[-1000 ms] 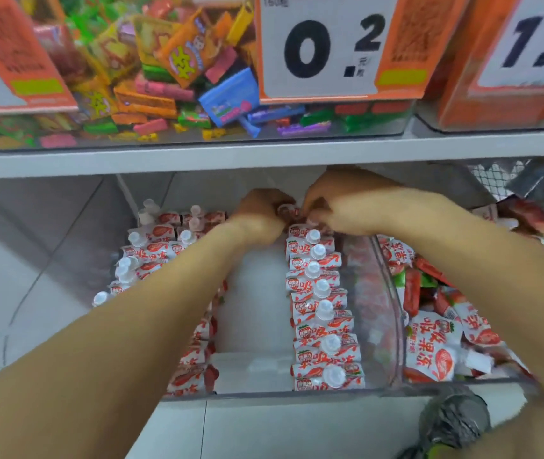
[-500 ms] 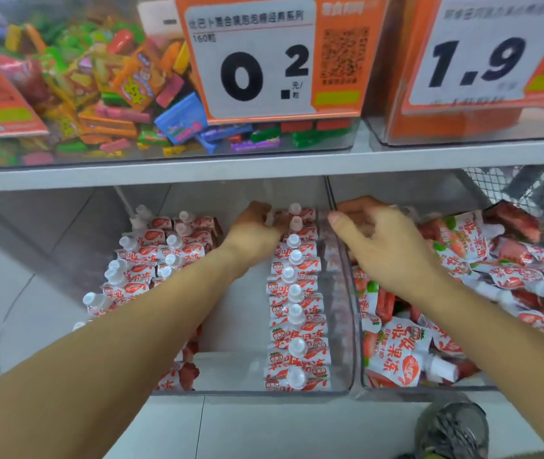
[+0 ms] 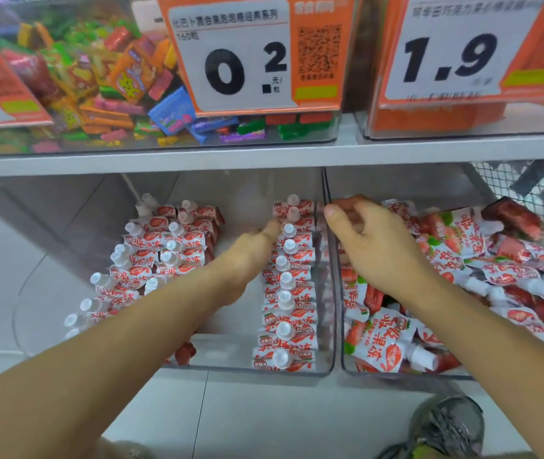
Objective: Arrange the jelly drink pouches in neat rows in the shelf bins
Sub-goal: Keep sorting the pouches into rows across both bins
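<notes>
The left hand touches the far end of the right pouch row, gripping nothing. The right hand hovers, fingers loosely curled and empty, over the loose pouches in the right bin.

Left hand touches the pouch row; right hand hovers over loose pouches

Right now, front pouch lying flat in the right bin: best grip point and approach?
Pinch the white cap of the front pouch, coming from above. It lies flat with the spout pointing right and nothing lying over it; the soft body gives less to hold.
</notes>
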Demonstrator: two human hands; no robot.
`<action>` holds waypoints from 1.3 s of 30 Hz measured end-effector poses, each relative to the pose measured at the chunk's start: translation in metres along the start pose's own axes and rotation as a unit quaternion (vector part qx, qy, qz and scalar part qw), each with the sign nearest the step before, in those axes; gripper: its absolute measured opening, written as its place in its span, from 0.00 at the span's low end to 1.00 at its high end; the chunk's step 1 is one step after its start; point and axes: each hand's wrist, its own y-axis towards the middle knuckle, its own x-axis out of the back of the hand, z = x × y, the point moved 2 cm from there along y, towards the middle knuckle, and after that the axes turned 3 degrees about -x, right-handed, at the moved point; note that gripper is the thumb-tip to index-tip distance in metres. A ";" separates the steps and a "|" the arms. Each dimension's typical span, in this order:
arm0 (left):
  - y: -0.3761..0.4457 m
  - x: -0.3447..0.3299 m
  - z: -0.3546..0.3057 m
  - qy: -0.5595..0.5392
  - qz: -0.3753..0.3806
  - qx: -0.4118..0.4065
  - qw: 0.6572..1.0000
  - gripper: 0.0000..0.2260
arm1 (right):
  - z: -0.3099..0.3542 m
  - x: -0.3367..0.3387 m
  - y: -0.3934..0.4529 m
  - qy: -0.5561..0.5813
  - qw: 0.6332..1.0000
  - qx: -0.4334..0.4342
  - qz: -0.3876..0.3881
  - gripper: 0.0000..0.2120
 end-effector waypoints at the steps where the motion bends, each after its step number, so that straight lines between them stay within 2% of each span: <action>1: -0.006 -0.002 0.006 0.004 0.007 0.001 1.000 0.27 | 0.000 0.000 -0.002 -0.003 1.000 0.002 0.007 0.18; 3: -0.019 -0.010 0.012 -0.010 0.028 -0.006 1.000 0.22 | 0.001 0.001 -0.005 -0.003 1.000 0.004 0.019 0.19; 7: -0.029 -0.025 0.013 -0.054 0.019 -0.007 0.998 0.19 | 0.002 0.003 -0.010 -0.015 0.999 0.013 0.051 0.21; 10: -0.043 -0.018 0.001 -0.112 0.044 0.015 0.993 0.16 | 0.006 0.009 -0.012 -0.036 0.996 0.030 0.081 0.23; 11: -0.047 -0.014 -0.001 -0.098 0.044 0.020 0.994 0.17 | 0.007 0.013 -0.013 -0.046 0.994 0.036 0.094 0.24; 13: -0.057 -0.004 -0.009 -0.005 -0.014 0.012 1.000 0.23 | 0.009 0.023 -0.019 -0.065 0.990 0.050 0.111 0.24; 14: -0.064 0.000 -0.014 0.053 -0.061 -0.018 0.997 0.24 | 0.008 0.030 -0.022 -0.074 0.989 0.055 0.111 0.22; 16: -0.088 0.001 -0.031 0.107 -0.140 -0.144 0.974 0.18 | 0.005 0.047 -0.031 -0.095 0.988 0.064 0.108 0.18; 18: -0.118 -0.005 -0.049 0.138 -0.174 -0.292 0.930 0.08 | -0.001 0.067 -0.042 -0.102 0.986 0.067 0.118 0.13; 19: -0.132 -0.010 -0.057 0.166 -0.168 -0.349 0.907 0.05 | -0.006 0.077 -0.048 -0.100 0.984 0.062 0.134 0.10; 21: -0.153 -0.026 -0.074 0.247 -0.107 -0.438 0.858 0.04 | -0.019 0.094 -0.060 -0.091 0.980 0.046 0.170 0.11; 23: -0.159 -0.046 -0.091 0.325 -0.004 -0.468 0.822 0.03 | -0.036 0.104 -0.070 -0.120 0.974 0.039 0.189 0.16; 27: -0.131 -0.091 -0.103 0.519 0.157 -0.393 0.742 0.15 | -0.065 0.106 -0.083 -0.203 0.957 0.060 0.200 0.33; 29: -0.114 -0.109 -0.100 0.579 0.225 -0.331 0.710 0.18 | -0.073 0.107 -0.086 -0.207 0.957 0.044 0.201 0.37; 31: -0.098 -0.117 -0.095 0.586 0.272 -0.278 0.711 0.20 | -0.078 0.108 -0.086 -0.219 0.956 0.039 0.189 0.37; 34: -0.087 -0.120 -0.087 0.597 0.289 -0.230 0.712 0.23 | -0.080 0.109 -0.085 -0.228 0.955 0.057 0.181 0.33; 37: -0.085 -0.124 -0.081 0.599 0.283 -0.254 0.705 0.24 | -0.081 0.116 -0.082 -0.213 0.956 0.077 0.186 0.29; 39: -0.086 -0.125 -0.079 0.581 0.283 -0.280 0.710 0.23 | -0.083 0.130 -0.082 -0.144 0.973 0.066 0.167 0.21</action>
